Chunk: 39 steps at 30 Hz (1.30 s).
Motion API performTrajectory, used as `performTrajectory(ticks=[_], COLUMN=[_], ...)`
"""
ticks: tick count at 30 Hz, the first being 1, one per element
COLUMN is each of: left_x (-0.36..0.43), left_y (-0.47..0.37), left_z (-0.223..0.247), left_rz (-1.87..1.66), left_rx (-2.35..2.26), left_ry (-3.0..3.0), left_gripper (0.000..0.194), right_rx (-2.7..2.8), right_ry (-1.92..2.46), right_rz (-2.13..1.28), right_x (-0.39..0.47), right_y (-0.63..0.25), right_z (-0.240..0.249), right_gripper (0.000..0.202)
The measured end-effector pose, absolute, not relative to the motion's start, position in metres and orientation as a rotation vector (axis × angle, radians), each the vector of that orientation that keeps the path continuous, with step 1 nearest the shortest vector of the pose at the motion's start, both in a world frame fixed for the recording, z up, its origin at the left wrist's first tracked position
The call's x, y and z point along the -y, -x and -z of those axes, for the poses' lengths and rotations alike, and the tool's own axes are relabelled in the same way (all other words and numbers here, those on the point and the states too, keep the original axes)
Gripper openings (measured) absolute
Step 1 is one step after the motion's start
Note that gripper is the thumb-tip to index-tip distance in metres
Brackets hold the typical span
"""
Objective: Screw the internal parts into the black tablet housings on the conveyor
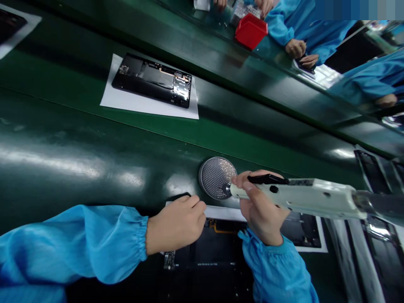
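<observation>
My right hand [263, 210] is wrapped round a pale electric screwdriver [315, 195] with a black lever. The tool lies nearly level, its metal tip over the right edge of a round grey dish [217, 177] with a dimpled surface; whether tip and dish touch, I cannot tell. My left hand [178, 223] is closed, knuckles up, over the upper left part of an opened tablet [214, 248]. What its fingers hold, if anything, is hidden. The tablet's dark inside shows an orange flex cable and a small circuit board; white paper lies under it.
Another opened tablet [154, 80] rests on white paper on the green belt [176, 130]. More devices [375, 168] lie at the right. Across the line, co-workers in blue sleeves [309, 29] handle parts near a red bin [251, 31].
</observation>
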<state>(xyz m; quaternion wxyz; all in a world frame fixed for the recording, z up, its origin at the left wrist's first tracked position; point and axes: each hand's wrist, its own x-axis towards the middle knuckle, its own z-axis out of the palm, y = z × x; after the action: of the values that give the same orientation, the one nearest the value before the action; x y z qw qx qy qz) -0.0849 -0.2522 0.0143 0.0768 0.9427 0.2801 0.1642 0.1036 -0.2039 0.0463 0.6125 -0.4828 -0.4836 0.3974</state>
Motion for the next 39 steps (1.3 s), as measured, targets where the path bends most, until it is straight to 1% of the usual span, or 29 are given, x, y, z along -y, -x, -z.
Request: performTrajectory(ticks=[3, 6, 9, 13, 17, 24, 28, 32, 39], left_x=[0.252, 0.249, 0.246, 0.245, 0.248, 0.25, 0.249, 0.25, 0.253], left_y=[0.086, 0.087, 0.085, 0.077, 0.069, 0.066, 0.067, 0.069, 0.069], left_z=[-0.013, -0.011, -0.008, -0.004, 0.0, 0.008, 0.011, 0.012, 0.007], left_rz=[-0.497, -0.457, -0.424, -0.452, -0.468, -0.521, -0.528, -0.546, -0.619], left_rx=[-0.843, -0.805, -0.784, -0.744, -0.747, -0.796, -0.773, -0.737, -0.66], left_ry=[-2.827, -2.813, -2.777, -2.743, -2.76, -2.801, -2.813, -2.852, -2.955], left_gripper=[0.014, 0.007, 0.004, 0.01, 0.013, 0.016, 0.021, 0.023, 0.024], right_rx=[1.135, 1.168, 1.179, 1.257, 1.358, 1.37, 1.384, 1.411, 1.409], right_ry=[1.116, 1.044, 0.972, 0.986, 1.014, 1.076, 1.051, 1.052, 1.104], right_rz=[-0.883, -0.851, -0.892, -0.998, -1.014, -0.994, -1.035, -1.005, -1.027], right_x=[0.205, 0.212, 0.229, 0.254, 0.266, 0.268, 0.27, 0.27, 0.27], right_y=[-0.105, -0.109, -0.113, -0.118, -0.122, -0.12, -0.118, -0.116, -0.116], right_z=[-0.052, -0.063, -0.071, -0.07, -0.059, -0.049, -0.047, -0.044, -0.043], right_gripper=[0.019, 0.02, 0.022, 0.023, 0.024, 0.021, 0.023, 0.022, 0.02])
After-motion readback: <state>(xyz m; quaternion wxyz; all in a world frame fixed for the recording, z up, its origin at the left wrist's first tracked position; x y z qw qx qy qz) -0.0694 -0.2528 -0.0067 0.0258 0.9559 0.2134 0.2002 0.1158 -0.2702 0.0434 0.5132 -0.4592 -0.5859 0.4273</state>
